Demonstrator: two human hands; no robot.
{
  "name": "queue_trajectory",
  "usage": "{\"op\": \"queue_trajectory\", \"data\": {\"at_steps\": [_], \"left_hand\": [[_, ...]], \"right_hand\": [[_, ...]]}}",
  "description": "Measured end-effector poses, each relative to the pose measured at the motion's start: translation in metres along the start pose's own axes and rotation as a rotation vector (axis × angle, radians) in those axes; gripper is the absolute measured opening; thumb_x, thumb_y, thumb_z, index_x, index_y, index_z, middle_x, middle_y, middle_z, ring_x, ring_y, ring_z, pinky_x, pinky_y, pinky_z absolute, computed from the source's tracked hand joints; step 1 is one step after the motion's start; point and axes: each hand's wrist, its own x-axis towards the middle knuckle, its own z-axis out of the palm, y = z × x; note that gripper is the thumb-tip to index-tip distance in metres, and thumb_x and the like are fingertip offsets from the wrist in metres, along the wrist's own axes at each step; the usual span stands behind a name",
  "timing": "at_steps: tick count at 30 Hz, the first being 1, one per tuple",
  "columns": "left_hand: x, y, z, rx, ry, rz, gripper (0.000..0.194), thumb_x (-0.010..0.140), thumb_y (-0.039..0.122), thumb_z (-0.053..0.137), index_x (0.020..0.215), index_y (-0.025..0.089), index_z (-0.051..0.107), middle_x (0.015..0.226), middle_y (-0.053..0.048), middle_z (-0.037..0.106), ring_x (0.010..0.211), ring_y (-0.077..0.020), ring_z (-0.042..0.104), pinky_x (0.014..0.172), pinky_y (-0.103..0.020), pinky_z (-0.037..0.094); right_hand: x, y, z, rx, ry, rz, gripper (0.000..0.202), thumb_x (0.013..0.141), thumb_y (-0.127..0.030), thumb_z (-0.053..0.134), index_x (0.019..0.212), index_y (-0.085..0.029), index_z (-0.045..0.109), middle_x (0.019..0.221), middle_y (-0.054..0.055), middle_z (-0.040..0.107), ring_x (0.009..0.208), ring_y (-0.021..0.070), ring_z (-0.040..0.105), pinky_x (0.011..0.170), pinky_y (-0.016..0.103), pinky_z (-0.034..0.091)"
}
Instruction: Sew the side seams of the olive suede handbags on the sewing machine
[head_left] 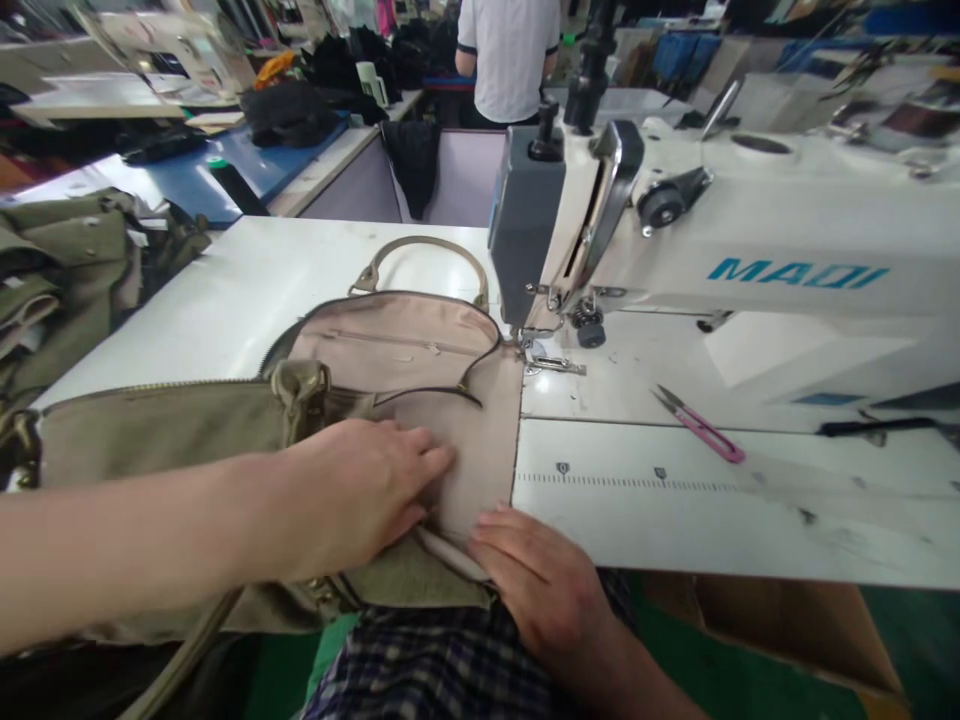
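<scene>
An olive bag (165,430) with a pink lining (480,440) lies across the white sewing table, its lining edge running under the needle area of the sewing machine (517,335). My left hand (375,485) is on the bag's opening, fingers curled against the lining; its fingertips are partly hidden, and what they may pinch cannot be made out. Near the table's front edge, my right hand (532,570) rests on the lining's lower right corner, fingers lying extended together over the cloth. One bag handle (431,243) arches on the table behind the lining.
Pink thread snips (701,425) lie right of the needle on the table (637,520). More olive bags (67,290) are piled at the left. A green-topped thread cone (236,185) stands behind. A person in a white shirt (510,60) is further back. A cardboard box (787,620) sits below right.
</scene>
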Motion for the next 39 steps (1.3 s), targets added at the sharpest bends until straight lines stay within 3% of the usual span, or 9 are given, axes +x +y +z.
{"op": "queue_trajectory", "data": {"at_steps": [3, 7, 15, 18, 22, 28, 31, 34, 39], "left_hand": [[0.004, -0.009, 0.004, -0.061, -0.182, 0.072, 0.026, 0.081, 0.024, 0.062, 0.106, 0.020, 0.058, 0.098, -0.006, 0.064, 0.081, -0.0218, 0.064, 0.070, -0.031, 0.047], [0.003, 0.006, 0.007, -0.159, -0.087, 0.173, 0.006, 0.088, 0.017, 0.052, 0.087, 0.022, 0.055, 0.089, -0.002, 0.062, 0.086, -0.0203, 0.059, 0.082, -0.031, 0.044], [0.004, -0.005, 0.027, -0.248, 0.185, 0.038, 0.035, 0.083, 0.011, 0.046, 0.118, 0.016, 0.050, 0.120, -0.011, 0.057, 0.109, -0.0212, 0.055, 0.094, -0.031, 0.045], [0.016, -0.013, 0.025, -0.028, 0.281, 0.143, 0.064, 0.080, 0.008, 0.043, 0.142, 0.017, 0.034, 0.152, -0.012, 0.036, 0.139, -0.0275, 0.033, 0.117, -0.047, 0.021], [0.037, -0.022, 0.021, 0.155, 0.244, 0.301, 0.078, 0.077, 0.008, 0.043, 0.152, 0.016, 0.020, 0.155, -0.009, 0.033, 0.147, -0.0249, 0.021, 0.120, -0.052, -0.009], [0.047, -0.035, 0.014, 0.115, 0.109, 0.253, 0.049, 0.089, 0.027, 0.050, 0.135, 0.010, 0.053, 0.123, -0.015, 0.061, 0.114, -0.0284, 0.054, 0.112, -0.043, 0.031], [0.043, -0.032, 0.003, 0.022, 0.008, 0.253, 0.047, 0.096, 0.039, 0.046, 0.138, 0.019, 0.052, 0.142, -0.011, 0.052, 0.122, -0.0300, 0.050, 0.110, -0.046, 0.032], [0.039, -0.023, -0.004, -0.081, -0.120, 0.243, 0.043, 0.101, 0.043, 0.037, 0.140, 0.029, 0.051, 0.151, -0.004, 0.042, 0.137, -0.0295, 0.039, 0.117, -0.053, 0.015], [0.040, -0.014, -0.002, -0.173, -0.189, 0.174, 0.054, 0.101, 0.044, 0.038, 0.151, 0.027, 0.028, 0.158, -0.003, 0.024, 0.147, -0.0258, 0.020, 0.119, -0.055, -0.002]], "right_hand": [[-0.001, -0.002, 0.000, -0.028, 0.019, 0.002, 0.031, 0.100, -0.013, 0.038, 0.111, -0.013, 0.068, 0.096, 0.010, 0.073, 0.099, 0.0190, 0.067, 0.092, 0.033, 0.058], [-0.004, -0.004, 0.004, -0.103, 0.071, 0.056, 0.029, 0.098, -0.010, 0.042, 0.107, -0.016, 0.068, 0.087, 0.007, 0.072, 0.087, 0.0183, 0.067, 0.082, 0.030, 0.060], [-0.006, -0.007, 0.003, -0.160, 0.026, 0.066, 0.024, 0.096, -0.010, 0.045, 0.105, -0.014, 0.068, 0.086, 0.007, 0.072, 0.087, 0.0196, 0.066, 0.087, 0.034, 0.058], [-0.008, -0.012, -0.003, -0.136, -0.029, 0.080, 0.032, 0.091, -0.006, 0.042, 0.111, -0.012, 0.066, 0.095, 0.009, 0.073, 0.095, 0.0207, 0.067, 0.092, 0.036, 0.057], [-0.011, -0.014, -0.006, -0.137, -0.066, 0.081, 0.036, 0.088, -0.006, 0.041, 0.113, -0.010, 0.066, 0.103, 0.010, 0.072, 0.102, 0.0223, 0.066, 0.096, 0.040, 0.055], [-0.007, -0.010, -0.004, -0.204, -0.019, 0.039, 0.028, 0.099, -0.012, 0.042, 0.104, -0.012, 0.069, 0.096, 0.007, 0.075, 0.093, 0.0184, 0.070, 0.087, 0.030, 0.059], [-0.003, -0.006, -0.011, -0.186, -0.037, 0.009, 0.029, 0.099, -0.012, 0.040, 0.101, -0.012, 0.069, 0.091, 0.008, 0.075, 0.088, 0.0186, 0.071, 0.083, 0.030, 0.060], [0.000, 0.000, -0.023, -0.149, -0.103, -0.035, 0.031, 0.100, -0.012, 0.039, 0.098, -0.011, 0.070, 0.089, 0.010, 0.075, 0.082, 0.0182, 0.071, 0.078, 0.029, 0.060], [0.001, 0.012, -0.035, -0.184, -0.136, -0.120, 0.031, 0.100, -0.011, 0.041, 0.090, -0.013, 0.071, 0.087, 0.007, 0.076, 0.082, 0.0158, 0.072, 0.079, 0.024, 0.060]]}}
